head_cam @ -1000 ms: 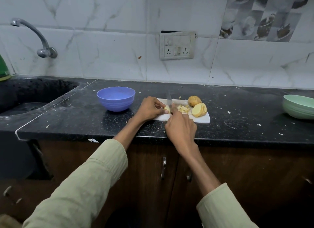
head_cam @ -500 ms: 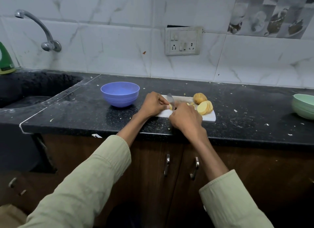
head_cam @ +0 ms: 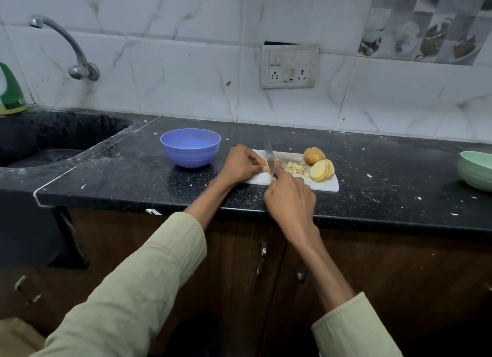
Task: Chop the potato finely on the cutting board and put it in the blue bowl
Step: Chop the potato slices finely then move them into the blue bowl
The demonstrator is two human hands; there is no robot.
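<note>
A white cutting board [head_cam: 326, 186] lies on the black counter. My left hand [head_cam: 241, 163] pinches a small potato piece [head_cam: 267, 168] on the board's left part. My right hand [head_cam: 288, 198] grips a knife [head_cam: 270, 157] whose blade stands on that piece. A pile of chopped potato bits [head_cam: 296, 167] lies mid-board. At the board's right end sit a stack of potato slices [head_cam: 322, 170] and an unpeeled potato end [head_cam: 314, 155]. The blue bowl [head_cam: 190, 146] stands left of the board and looks empty.
A green bowl [head_cam: 476, 170] sits at the counter's far right. A dark sink [head_cam: 53, 141] with a tap [head_cam: 69, 50] is on the left, a green bottle [head_cam: 10, 90] behind it. Potato scraps dot the counter [head_cam: 386, 181]. A wall socket [head_cam: 290, 66] is behind the board.
The camera has shifted a little, moving the scene in frame. Both hands stay at the same spot on the board, and the knife blade keeps working on the small piece.
</note>
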